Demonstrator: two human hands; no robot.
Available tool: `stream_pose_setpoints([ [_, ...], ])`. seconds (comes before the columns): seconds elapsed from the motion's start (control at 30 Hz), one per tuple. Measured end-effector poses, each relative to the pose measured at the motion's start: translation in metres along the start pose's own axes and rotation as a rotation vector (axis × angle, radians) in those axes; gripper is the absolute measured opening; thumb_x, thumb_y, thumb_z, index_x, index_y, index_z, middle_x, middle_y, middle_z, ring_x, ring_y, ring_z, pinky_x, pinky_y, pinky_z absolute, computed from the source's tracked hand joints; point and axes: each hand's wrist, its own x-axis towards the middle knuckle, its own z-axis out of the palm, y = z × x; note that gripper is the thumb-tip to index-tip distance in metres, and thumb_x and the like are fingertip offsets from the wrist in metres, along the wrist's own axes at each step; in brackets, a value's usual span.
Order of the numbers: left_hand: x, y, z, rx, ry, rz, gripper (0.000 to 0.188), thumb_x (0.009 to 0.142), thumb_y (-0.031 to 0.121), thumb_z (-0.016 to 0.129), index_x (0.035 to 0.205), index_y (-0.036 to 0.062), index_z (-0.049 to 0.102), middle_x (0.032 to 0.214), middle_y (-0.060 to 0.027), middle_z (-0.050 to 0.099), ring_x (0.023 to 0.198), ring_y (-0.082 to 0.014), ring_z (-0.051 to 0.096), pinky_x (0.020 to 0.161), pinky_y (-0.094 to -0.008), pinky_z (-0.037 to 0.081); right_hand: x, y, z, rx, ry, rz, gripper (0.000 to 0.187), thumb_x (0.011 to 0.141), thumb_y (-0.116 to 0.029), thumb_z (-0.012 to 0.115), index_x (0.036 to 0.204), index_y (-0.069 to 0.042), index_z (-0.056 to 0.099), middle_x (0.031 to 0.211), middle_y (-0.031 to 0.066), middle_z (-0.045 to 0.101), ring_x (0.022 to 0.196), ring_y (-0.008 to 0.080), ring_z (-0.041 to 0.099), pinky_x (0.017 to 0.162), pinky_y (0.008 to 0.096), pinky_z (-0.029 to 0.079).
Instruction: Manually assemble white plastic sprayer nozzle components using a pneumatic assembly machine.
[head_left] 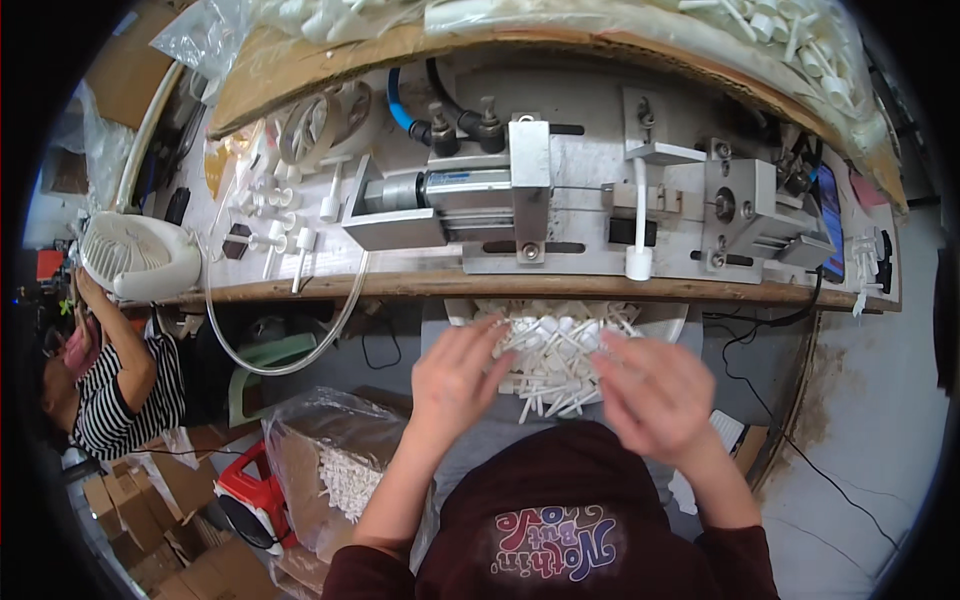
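Note:
A heap of white plastic pieces (560, 352), thin stems with small round caps, lies in a container over my lap, below the bench edge. At its left edge is my left hand (455, 378), its thumb apart from the fingers and nothing visible in it. My right hand (662, 395) is over the heap's right edge, somewhat blurred, fingers loosely bent and apart from the thumb. I make out nothing in it. Above on the bench, one white stemmed piece (640, 215) sits upright in the metal fixture, cap toward me, touched by neither hand.
Metal cylinder units (470, 190) and a right-hand clamp block (740, 205) stand on the bench. Loose white pieces (275, 240) lie at left, near a white fan (140, 255). A phone (830, 225) is at right. A box (345, 470) of white pieces stands lower left; a co-worker (125, 390) is beyond.

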Motion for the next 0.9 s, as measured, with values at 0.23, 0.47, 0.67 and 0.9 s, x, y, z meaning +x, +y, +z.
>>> stream_pose_setpoints([
  [0.23,-0.041,-0.083,0.074,-0.163,0.175,-0.543,0.052,0.086,0.011,0.078,0.132,0.0017,0.056,0.123,-0.0171,0.061,0.102,-0.0299,0.063,0.078,-0.0381,0.054,-0.082,0.01,0.088,-0.079,-0.559,-0.149,0.057,0.088,-0.018,0.06,0.144,-0.018,0.051,0.159,0.0041,0.041,0.146,0.0225,0.039,0.115,0.0449,0.038],
  [0.47,-0.014,-0.091,0.079,0.045,-0.063,-0.602,0.029,0.091,0.017,0.064,0.105,-0.0084,0.063,0.089,-0.0316,0.066,0.079,-0.048,0.065,0.071,-0.0524,0.054,-0.065,0.043,0.145,0.075,-0.569,-0.106,0.076,0.08,-0.053,0.071,0.147,-0.023,0.049,0.164,0.0067,0.031,0.151,0.0252,0.029,0.111,0.0547,0.037],
  [0.67,-0.036,-0.084,0.081,0.036,-0.032,-0.551,0.048,0.092,0.017,0.063,0.132,-0.0059,0.051,0.104,-0.0304,0.064,0.092,-0.0476,0.064,0.079,-0.0512,0.053,-0.061,0.075,0.17,-0.029,-0.553,-0.046,0.075,0.079,-0.047,0.073,0.147,-0.025,0.049,0.147,0.0136,0.05,0.137,0.0318,0.045,0.11,0.052,0.039],
  [0.9,-0.061,-0.062,0.079,-0.055,0.003,-0.58,0.074,0.091,0.015,0.064,0.151,-0.0095,0.03,0.12,-0.0326,0.062,0.103,-0.0467,0.065,0.086,-0.0477,0.054,-0.043,0.099,0.188,-0.152,-0.584,0.268,0.066,0.081,-0.041,0.07,0.142,-0.021,0.054,0.135,0.0166,0.057,0.127,0.0355,0.053,0.109,0.0479,0.041],
])
